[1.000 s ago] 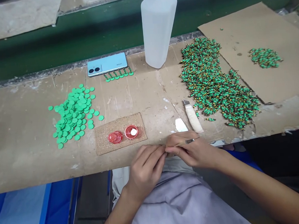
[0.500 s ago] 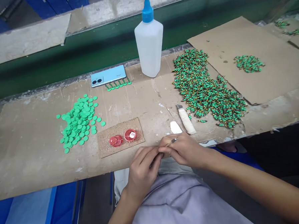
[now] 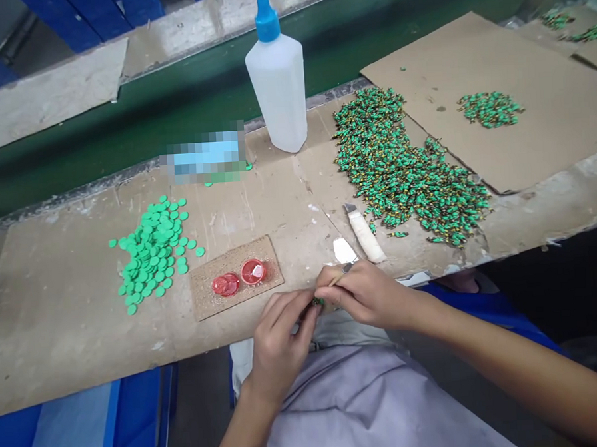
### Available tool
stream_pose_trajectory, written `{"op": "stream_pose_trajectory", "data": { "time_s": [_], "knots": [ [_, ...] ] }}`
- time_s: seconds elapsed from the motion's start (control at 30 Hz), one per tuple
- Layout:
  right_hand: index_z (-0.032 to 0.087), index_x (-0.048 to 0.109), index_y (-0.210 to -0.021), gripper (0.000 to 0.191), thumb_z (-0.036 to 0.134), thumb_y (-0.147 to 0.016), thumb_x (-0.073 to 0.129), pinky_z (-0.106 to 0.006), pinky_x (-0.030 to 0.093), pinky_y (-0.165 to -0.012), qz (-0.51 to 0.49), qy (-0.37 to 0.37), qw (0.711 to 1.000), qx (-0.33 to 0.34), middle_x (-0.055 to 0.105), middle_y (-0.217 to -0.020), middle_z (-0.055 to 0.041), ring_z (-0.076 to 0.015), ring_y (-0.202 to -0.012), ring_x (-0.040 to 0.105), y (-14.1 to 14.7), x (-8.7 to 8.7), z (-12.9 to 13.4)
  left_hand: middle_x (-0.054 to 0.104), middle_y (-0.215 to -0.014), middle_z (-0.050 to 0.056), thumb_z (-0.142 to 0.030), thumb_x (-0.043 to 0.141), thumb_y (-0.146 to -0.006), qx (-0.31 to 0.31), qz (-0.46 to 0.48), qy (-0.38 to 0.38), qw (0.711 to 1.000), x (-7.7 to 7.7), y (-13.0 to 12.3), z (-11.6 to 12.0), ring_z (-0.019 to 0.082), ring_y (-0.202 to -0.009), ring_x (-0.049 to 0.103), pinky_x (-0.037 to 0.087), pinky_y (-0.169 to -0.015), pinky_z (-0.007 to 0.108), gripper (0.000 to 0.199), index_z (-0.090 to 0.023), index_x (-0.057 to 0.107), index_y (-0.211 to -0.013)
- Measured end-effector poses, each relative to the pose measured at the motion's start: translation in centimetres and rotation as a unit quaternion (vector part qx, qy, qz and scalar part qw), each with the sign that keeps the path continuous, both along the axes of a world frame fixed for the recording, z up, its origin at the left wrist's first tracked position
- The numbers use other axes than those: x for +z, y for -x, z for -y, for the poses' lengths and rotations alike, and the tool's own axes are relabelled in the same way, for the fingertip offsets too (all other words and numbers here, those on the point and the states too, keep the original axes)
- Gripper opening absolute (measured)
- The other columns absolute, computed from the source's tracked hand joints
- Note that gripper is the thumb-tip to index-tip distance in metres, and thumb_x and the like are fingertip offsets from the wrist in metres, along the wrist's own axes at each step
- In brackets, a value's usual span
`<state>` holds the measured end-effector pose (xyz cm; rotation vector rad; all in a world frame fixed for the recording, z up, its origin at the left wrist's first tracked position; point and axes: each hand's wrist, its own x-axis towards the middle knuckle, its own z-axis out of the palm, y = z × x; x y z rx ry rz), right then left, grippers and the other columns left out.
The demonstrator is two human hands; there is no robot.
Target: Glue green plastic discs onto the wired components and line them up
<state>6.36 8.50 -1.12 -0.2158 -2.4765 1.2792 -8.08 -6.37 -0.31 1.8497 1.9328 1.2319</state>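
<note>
My left hand pinches a small green piece between its fingertips, just off the table's front edge. Closed round a thin wooden stick with a grey end, my right hand meets the left at the fingertips. Two red caps, one beside the other, stand on a small cardboard piece. Beyond my right hand lie a white scrap and a blade with a wrapped handle.
Green discs are heaped at the left. A big pile of small green and dark figures covers the right, beside a cardboard sheet with a smaller heap. A white bottle with a blue nozzle stands at the back.
The green piece now shows between my fingertips, where it was mostly hidden. The camera view has shifted a little, and the blue object at the back is now blurred out. Both hands stay together.
</note>
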Motion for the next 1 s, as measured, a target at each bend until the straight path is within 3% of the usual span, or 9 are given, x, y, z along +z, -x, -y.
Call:
{"op": "stream_pose_trajectory", "data": {
  "time_s": [0.27,0.47,0.63,0.73,0.93,1.0],
  "knots": [
    [0.017,0.064,-0.085,0.038,0.029,-0.111,0.039,-0.027,0.051,-0.074,-0.038,-0.049,0.998,0.012,0.071,-0.084,-0.0044,-0.0155,-0.077,0.066,0.38,0.2,0.27,0.074,-0.095,0.005,-0.004,0.068,-0.093,0.003,0.003,-0.001,1.0,-0.09,-0.02,-0.06,0.016,-0.084,0.067,0.056,-0.079,0.028,0.018,-0.017,0.067,-0.105],
    [0.017,0.06,-0.086,0.036,0.028,-0.112,0.037,-0.027,0.046,-0.068,-0.039,-0.106,0.994,0.013,0.065,-0.076,-0.0033,-0.0162,-0.072,0.063,0.53,0.47,0.17,0.075,-0.096,0.006,-0.003,0.068,-0.092,0.005,0.01,0.003,1.0,-0.15,0.05,0.0,0.017,-0.086,0.068,0.056,-0.079,0.029,0.018,-0.016,0.067,-0.105],
    [0.018,0.057,-0.086,0.037,0.029,-0.112,0.034,-0.027,0.047,-0.068,-0.02,-0.113,0.992,0.052,0.066,-0.077,-0.0043,-0.0165,-0.071,0.063,0.83,0.8,-0.05,0.073,-0.091,0.005,-0.007,0.066,-0.094,0.005,0.021,0.009,1.0,0.11,0.06,-0.07,0.017,-0.08,0.065,0.055,-0.073,0.03,0.014,-0.018,0.066,-0.104],
    [0.018,0.058,-0.086,0.037,0.031,-0.112,0.035,-0.028,0.048,-0.069,-0.02,-0.115,0.992,0.041,0.066,-0.077,-0.0045,-0.0165,-0.071,0.063,0.75,0.58,0.0,0.073,-0.09,0.004,-0.008,0.064,-0.096,0.013,0.017,0.008,1.0,0.1,-0.03,-0.1,0.017,-0.078,0.065,0.055,-0.072,0.029,0.013,-0.019,0.067,-0.104],
    [0.019,0.056,-0.084,0.031,0.026,-0.11,0.04,-0.023,0.047,-0.064,-0.07,0.065,0.991,-0.093,0.062,-0.076,-0.0012,-0.0125,-0.068,0.062,-0.02,0.66,-0.05,0.073,-0.095,0.005,-0.008,0.067,-0.094,0.018,0.015,0.011,1.0,-0.23,-0.25,0.13,0.017,-0.084,0.067,0.057,-0.075,0.029,0.02,-0.02,0.067,-0.111],
    [0.02,0.055,-0.084,0.029,0.025,-0.109,0.042,-0.022,0.046,-0.062,-0.085,0.078,0.988,-0.107,0.06,-0.076,0.0,-0.0116,-0.066,0.061,-0.13,0.92,-0.09,0.073,-0.097,0.005,-0.008,0.068,-0.094,0.02,0.011,0.011,1.0,-0.3,-0.29,0.17,0.017,-0.086,0.067,0.057,-0.076,0.029,0.022,-0.02,0.067,-0.113]
  ]
}}
